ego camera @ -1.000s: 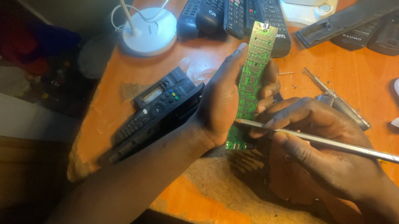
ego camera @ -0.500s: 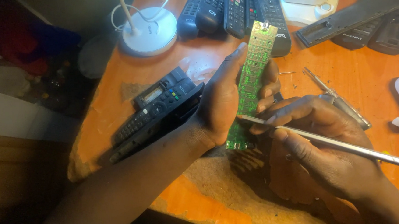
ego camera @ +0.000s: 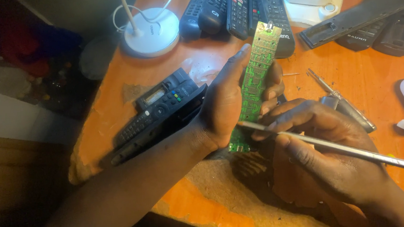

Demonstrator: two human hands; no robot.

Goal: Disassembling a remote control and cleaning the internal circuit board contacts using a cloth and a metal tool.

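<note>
While left hand (ego camera: 225, 107) clamps the long narrow green circuit board (ego camera: 253, 87) by its edges above the orange tabletop (ego camera: 380, 82), right hand (ego camera: 323, 152) pinches a thin silver metal rod (ego camera: 337, 147).
Board looks light, stiff, fragile; edges seem the safest grip, rod tip at its lower part.

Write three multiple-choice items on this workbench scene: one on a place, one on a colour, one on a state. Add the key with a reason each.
1. Where does the tip of the thin metal rod rest?
A. on the lower part of the circuit board
B. on the lamp base
C. on the wall socket

2. What colour is the circuit board?
A. blue
B. green
C. red

3. How is the circuit board held?
A. lying flat on the table
B. gripped in the left hand
C. clamped in a vice

Key: 1 A, the right hand brings the rod's tip to the board's lower end. 2 B, its surface is green. 3 B, the left hand wraps it above the orange table.
</note>
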